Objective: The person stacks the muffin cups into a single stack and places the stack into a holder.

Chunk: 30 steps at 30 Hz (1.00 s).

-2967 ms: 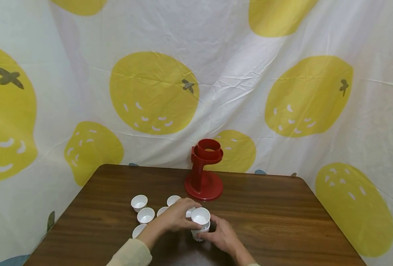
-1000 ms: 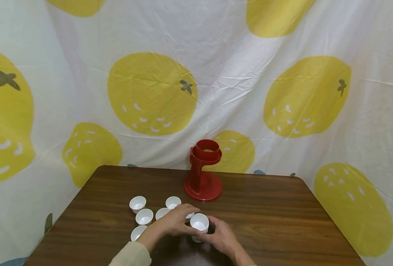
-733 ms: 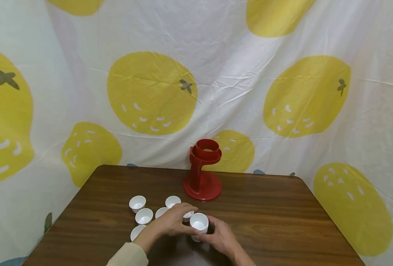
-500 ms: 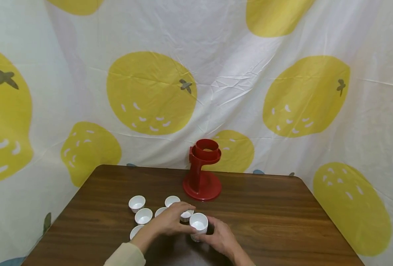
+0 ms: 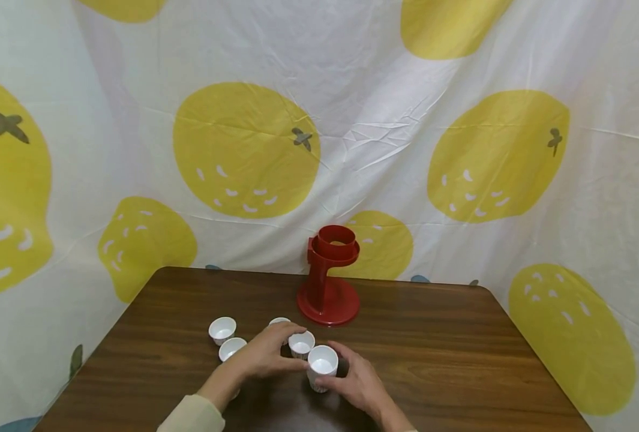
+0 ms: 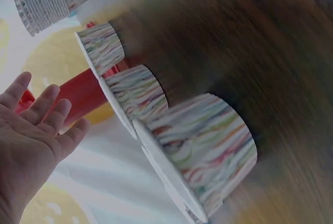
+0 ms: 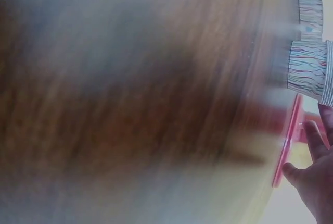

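Apparently both hands, left hand open-fingered, right hand curled around stacked cups, bare tabletop rightward.

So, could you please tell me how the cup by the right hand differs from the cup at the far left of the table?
The cup by the right hand is a nested stack, with the right hand at its side; the far-left cup is single and stands untouched. The stack stands taller and nearer the person. Both are upright, white inside and open-topped, on the brown table.

A dark wooden table with rounded corners stands against a creased white cloth backdrop printed with large yellow lemons, evenly lit.
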Each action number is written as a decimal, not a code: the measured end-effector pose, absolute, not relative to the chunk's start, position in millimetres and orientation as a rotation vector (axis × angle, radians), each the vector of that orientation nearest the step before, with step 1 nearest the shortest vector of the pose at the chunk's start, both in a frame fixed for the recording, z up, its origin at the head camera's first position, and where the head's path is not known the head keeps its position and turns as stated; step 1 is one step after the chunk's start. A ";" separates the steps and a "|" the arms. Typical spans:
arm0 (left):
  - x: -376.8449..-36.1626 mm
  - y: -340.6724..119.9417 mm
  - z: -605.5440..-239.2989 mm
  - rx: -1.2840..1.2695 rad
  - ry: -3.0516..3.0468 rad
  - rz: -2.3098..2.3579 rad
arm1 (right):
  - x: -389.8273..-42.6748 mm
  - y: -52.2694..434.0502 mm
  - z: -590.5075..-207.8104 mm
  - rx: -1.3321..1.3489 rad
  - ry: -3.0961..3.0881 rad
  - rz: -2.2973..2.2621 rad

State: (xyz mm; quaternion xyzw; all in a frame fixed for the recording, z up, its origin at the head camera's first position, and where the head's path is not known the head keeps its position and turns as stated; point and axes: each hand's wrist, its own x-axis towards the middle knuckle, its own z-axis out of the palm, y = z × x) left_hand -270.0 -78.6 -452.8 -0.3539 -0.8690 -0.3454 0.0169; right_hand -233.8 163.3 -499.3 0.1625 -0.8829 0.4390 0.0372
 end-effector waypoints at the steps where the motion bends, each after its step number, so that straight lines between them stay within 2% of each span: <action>1: -269.9 -79.9 -452.1 -1.094 -2.698 -1.082 | -233.7 163.1 -498.9 0.493 -2.704 1.349; 30: -264.0 -152.9 -446.3 -0.812 -2.677 -1.194 | -231.9 160.5 -498.9 0.473 -2.668 1.374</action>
